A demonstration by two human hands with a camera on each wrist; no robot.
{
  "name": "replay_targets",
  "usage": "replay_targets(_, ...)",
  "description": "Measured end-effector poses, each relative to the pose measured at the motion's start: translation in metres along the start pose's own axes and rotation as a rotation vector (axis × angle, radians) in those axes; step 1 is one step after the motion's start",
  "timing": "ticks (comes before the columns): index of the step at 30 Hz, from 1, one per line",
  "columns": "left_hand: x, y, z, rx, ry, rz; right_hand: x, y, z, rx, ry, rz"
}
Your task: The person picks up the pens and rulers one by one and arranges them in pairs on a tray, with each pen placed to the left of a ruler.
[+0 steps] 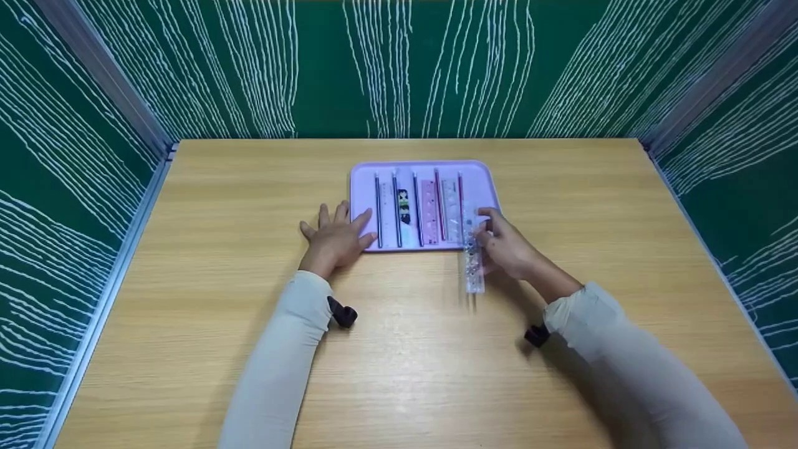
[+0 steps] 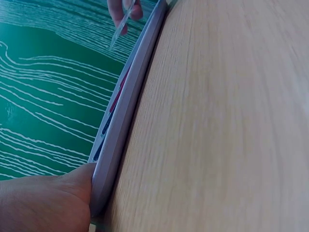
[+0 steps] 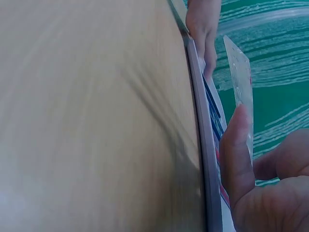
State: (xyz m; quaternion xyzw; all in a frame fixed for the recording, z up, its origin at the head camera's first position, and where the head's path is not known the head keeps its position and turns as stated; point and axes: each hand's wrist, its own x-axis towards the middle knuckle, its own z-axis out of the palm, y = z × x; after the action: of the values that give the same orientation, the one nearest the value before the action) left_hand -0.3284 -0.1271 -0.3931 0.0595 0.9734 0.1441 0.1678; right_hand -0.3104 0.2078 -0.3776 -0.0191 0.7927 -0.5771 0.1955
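A lilac tray point(image 1: 483, 178) holds a row of dark pencils point(image 1: 378, 212), red pencils point(image 1: 439, 202) and short rulers, among them a pink ruler point(image 1: 429, 215), a black-patterned one point(image 1: 404, 206) and a clear one point(image 1: 450, 202). My left hand point(image 1: 336, 240) lies with spread fingers at the tray's left side, its thumb and index finger over the rim point(image 2: 113, 154). My right hand point(image 1: 508, 246) pinches a clear patterned ruler point(image 1: 474, 271) between thumb and fingers. That ruler is raised above the tray's near right corner and sticks out past the front rim.
The tray rests on a wooden table point(image 1: 399, 362) near its back edge. Green panels with white wavy lines point(image 1: 330, 68) stand behind and at both sides. A dark wrist mount point(image 1: 343, 313) sits on the left sleeve, another point(image 1: 536, 335) by the right.
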Motion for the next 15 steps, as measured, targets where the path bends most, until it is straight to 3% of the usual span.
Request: replay_targets(15, 0.000, -0.003, 0.001, 0.008, -0.005, 0.004, 0.021, 0.000, -0.023, -0.068, 0.024, 0.021)
